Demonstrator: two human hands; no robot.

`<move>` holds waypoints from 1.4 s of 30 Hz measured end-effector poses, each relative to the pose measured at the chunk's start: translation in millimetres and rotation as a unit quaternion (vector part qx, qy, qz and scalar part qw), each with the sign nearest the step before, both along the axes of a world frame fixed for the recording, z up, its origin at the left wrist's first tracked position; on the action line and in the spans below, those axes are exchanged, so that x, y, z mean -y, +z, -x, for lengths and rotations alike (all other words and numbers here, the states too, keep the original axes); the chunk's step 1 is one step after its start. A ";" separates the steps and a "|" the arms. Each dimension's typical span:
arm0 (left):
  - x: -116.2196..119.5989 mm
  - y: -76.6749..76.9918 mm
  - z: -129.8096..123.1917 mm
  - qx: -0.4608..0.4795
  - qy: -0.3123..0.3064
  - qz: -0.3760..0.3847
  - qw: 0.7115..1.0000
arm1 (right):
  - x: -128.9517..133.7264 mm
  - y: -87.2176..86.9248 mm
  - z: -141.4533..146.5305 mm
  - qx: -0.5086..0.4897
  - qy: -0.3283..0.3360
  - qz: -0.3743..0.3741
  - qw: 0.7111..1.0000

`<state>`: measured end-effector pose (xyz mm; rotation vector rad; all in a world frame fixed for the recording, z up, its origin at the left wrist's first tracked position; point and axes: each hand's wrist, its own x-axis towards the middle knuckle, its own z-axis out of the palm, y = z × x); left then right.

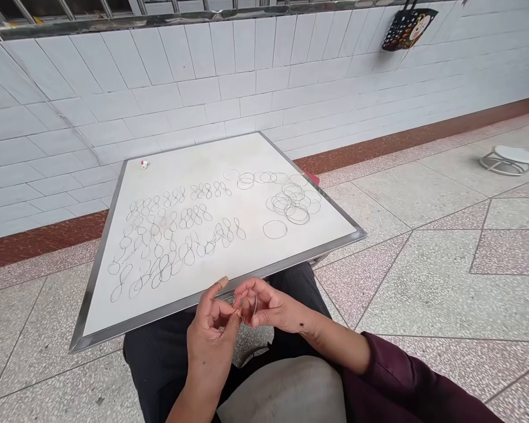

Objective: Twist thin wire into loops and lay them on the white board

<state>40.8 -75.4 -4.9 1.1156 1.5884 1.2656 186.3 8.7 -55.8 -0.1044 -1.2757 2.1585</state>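
Note:
My left hand (214, 338) and my right hand (267, 308) meet just in front of the table's near edge, above my lap. Between them is a thin wire loop (255, 302). The left thumb and forefinger pinch it, and the right fingers curl round its other side. A wrap covers one left fingertip. On the white table (229, 153), rows of wires twisted into figure-eights (161, 270) lie at the left and middle. Several round wire rings (291, 202) overlap at the right, and a single ring (275, 230) lies nearer to me.
A small red and white object (145, 164) is at the table's far left corner. Behind stands a tiled wall (158, 106) with a dark patterned bag (408, 28) hanging on it. A round white stool (509, 157) stands on the floor at the right.

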 end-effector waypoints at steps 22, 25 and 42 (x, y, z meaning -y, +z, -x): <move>5.2 19.2 -2.8 -0.049 -0.055 0.030 0.997 | 9.9 8.9 -4.3 0.012 -0.116 -0.095 0.989; 5.2 19.9 0.2 -0.029 -0.071 0.036 0.996 | 12.5 10.5 -5.1 0.023 -0.119 -0.097 0.988; -3.9 29.0 18.9 0.066 -0.185 0.110 0.974 | 15.5 13.1 -8.8 0.052 -0.099 -0.120 0.986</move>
